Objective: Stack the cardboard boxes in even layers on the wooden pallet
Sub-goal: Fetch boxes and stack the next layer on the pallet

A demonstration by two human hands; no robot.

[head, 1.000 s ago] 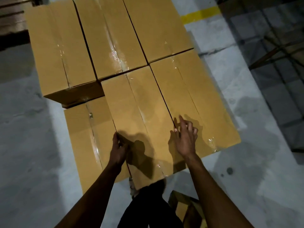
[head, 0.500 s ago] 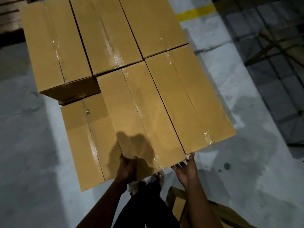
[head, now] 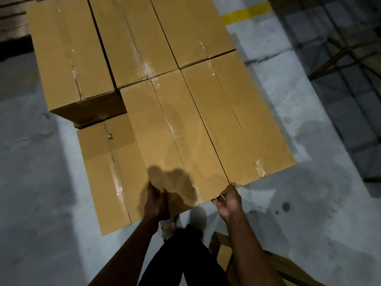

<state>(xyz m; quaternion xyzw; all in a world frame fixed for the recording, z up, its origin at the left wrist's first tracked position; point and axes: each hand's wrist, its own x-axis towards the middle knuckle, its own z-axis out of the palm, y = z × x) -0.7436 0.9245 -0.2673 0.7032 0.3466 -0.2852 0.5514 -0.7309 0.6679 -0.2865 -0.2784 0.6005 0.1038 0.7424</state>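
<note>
The left hand [head: 155, 200] curls round the near-left corner of the middle box [head: 175, 141]; the right hand [head: 227, 200] hooks fingers under its near-right corner. Its long axis runs straight away from both grips, atop the stack, probably for squaring.

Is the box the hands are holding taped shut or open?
Taped shut: clear tape runs along the closed flaps of the box.

Tan boxes [head: 175, 129], yellow floor stripe [head: 245, 12]
</note>
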